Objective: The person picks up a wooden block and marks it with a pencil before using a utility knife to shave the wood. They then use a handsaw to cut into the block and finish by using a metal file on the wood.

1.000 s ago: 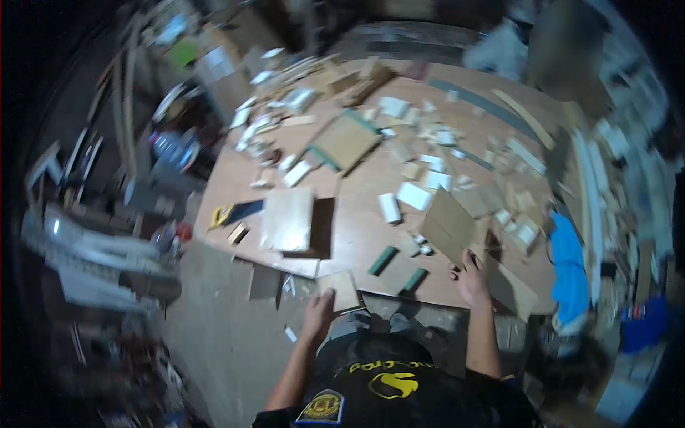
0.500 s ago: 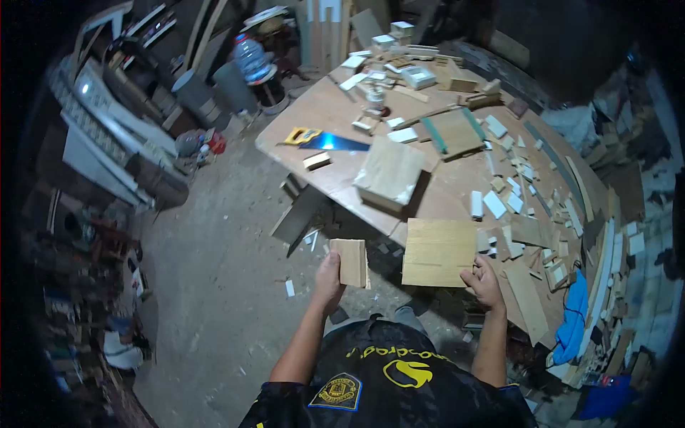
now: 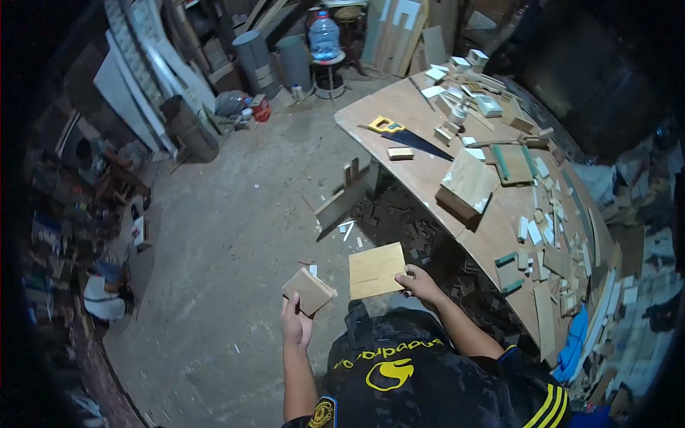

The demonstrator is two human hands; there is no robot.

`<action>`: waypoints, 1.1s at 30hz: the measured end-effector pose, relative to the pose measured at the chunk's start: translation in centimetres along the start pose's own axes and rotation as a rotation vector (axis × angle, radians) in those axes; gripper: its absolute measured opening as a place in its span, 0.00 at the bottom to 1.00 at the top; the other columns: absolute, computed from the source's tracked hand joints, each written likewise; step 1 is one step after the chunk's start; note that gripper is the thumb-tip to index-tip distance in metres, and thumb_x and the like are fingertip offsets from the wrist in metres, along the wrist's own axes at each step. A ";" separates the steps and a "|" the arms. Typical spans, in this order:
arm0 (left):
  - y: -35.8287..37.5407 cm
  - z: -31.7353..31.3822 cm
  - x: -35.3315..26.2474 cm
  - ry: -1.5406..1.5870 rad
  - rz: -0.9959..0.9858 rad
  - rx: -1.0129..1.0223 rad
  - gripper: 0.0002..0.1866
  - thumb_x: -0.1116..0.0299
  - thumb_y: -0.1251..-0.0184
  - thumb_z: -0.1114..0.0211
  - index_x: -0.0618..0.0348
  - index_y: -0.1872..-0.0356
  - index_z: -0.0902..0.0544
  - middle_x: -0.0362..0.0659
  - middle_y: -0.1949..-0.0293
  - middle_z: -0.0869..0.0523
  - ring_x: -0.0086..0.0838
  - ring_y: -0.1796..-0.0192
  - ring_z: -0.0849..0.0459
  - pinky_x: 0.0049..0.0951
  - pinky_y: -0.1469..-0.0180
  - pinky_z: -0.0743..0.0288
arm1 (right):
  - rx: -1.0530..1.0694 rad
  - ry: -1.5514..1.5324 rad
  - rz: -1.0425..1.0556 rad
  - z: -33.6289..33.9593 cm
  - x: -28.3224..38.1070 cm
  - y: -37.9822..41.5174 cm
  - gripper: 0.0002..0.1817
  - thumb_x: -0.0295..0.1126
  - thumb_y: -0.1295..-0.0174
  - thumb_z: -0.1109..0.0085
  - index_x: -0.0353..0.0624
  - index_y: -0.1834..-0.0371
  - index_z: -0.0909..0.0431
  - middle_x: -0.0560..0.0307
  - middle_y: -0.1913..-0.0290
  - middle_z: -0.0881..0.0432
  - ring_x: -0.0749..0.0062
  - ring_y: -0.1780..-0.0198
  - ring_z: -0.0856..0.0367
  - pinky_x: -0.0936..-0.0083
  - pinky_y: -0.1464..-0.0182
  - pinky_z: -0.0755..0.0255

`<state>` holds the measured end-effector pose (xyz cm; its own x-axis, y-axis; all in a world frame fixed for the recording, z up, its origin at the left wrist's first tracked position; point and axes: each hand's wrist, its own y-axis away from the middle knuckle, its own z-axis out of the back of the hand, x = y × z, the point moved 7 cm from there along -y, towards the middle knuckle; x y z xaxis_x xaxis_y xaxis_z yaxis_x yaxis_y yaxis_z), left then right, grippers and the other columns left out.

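Note:
A small stack of squarish wooden pieces (image 3: 310, 289) is gripped in my left hand (image 3: 295, 322), tilted, with the thumb across its face. My right hand (image 3: 419, 283) pinches the right edge of a flat yellowish wooden panel (image 3: 376, 271). Both are held over the floor in front of my body, and a narrow gap separates the panel from the stack. On the worktable (image 3: 421, 182) to the right, a wooden box (image 3: 468, 184) stands near the edge, with a yellow-handled saw (image 3: 414, 138) and a small wood block (image 3: 400, 153) behind it.
White and bare wood offcuts (image 3: 549, 232) cover the table's right side, near a green-edged wooden piece (image 3: 514, 165). A blue cloth (image 3: 573, 342) hangs at its right edge. A board (image 3: 342, 200) leans beside the table. A water bottle (image 3: 325, 37) stands on a stool at the back.
The view has turned left, so the table appears further right. The stack in my left hand is now tilted, and both hands appear further left, with the panel closer to the stack.

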<state>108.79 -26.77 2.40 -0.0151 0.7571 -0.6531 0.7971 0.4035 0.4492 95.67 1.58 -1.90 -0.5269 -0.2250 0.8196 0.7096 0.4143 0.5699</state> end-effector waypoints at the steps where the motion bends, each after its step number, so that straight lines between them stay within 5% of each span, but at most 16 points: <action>1: 0.2 0.7 -0.5 0.018 -0.012 -0.027 0.21 0.64 0.28 0.49 0.61 0.38 0.33 0.47 0.44 0.24 0.37 0.42 0.24 0.40 0.40 0.29 | 0.040 0.023 -0.014 -1.1 0.1 -0.8 0.13 0.38 0.36 0.40 0.41 0.56 0.27 0.63 0.68 0.22 0.83 0.72 0.26 0.85 0.70 0.33; 13: -1.9 2.3 -7.1 0.197 -0.141 -0.182 0.23 0.70 0.35 0.40 0.64 0.41 0.32 0.47 0.45 0.24 0.36 0.42 0.23 0.37 0.40 0.28 | 0.152 0.132 -0.094 -10.1 6.0 -10.1 0.12 0.37 0.35 0.42 0.41 0.56 0.26 0.64 0.67 0.23 0.82 0.69 0.26 0.81 0.69 0.32; 20: -11.0 2.8 -10.9 0.121 -0.076 -0.210 0.22 0.72 0.36 0.40 0.63 0.41 0.33 0.48 0.46 0.24 0.34 0.47 0.21 0.36 0.44 0.24 | 0.167 0.020 -0.033 -12.2 10.6 -20.7 0.11 0.36 0.35 0.42 0.40 0.57 0.26 0.63 0.68 0.22 0.81 0.69 0.26 0.80 0.69 0.32; 27: -20.4 -3.9 -16.5 -0.032 -0.036 -0.076 0.23 0.74 0.38 0.40 0.59 0.41 0.33 0.50 0.47 0.24 0.38 0.49 0.20 0.38 0.52 0.22 | 0.051 0.007 0.054 -9.7 17.7 -29.5 0.10 0.35 0.35 0.44 0.39 0.57 0.26 0.61 0.67 0.22 0.80 0.68 0.25 0.79 0.69 0.31; 33: -27.5 -1.1 -17.6 0.038 0.085 -0.069 0.22 0.70 0.37 0.45 0.58 0.40 0.33 0.49 0.47 0.23 0.39 0.49 0.20 0.45 0.54 0.23 | -0.099 -0.053 0.106 -8.8 20.2 -35.7 0.12 0.36 0.36 0.41 0.38 0.58 0.25 0.59 0.66 0.21 0.79 0.69 0.24 0.80 0.70 0.30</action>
<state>86.51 -50.67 2.23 0.0270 0.8088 -0.5874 0.7530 0.3700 0.5441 63.79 -25.48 -5.16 -0.4687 -0.1368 0.8727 0.8037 0.3439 0.4856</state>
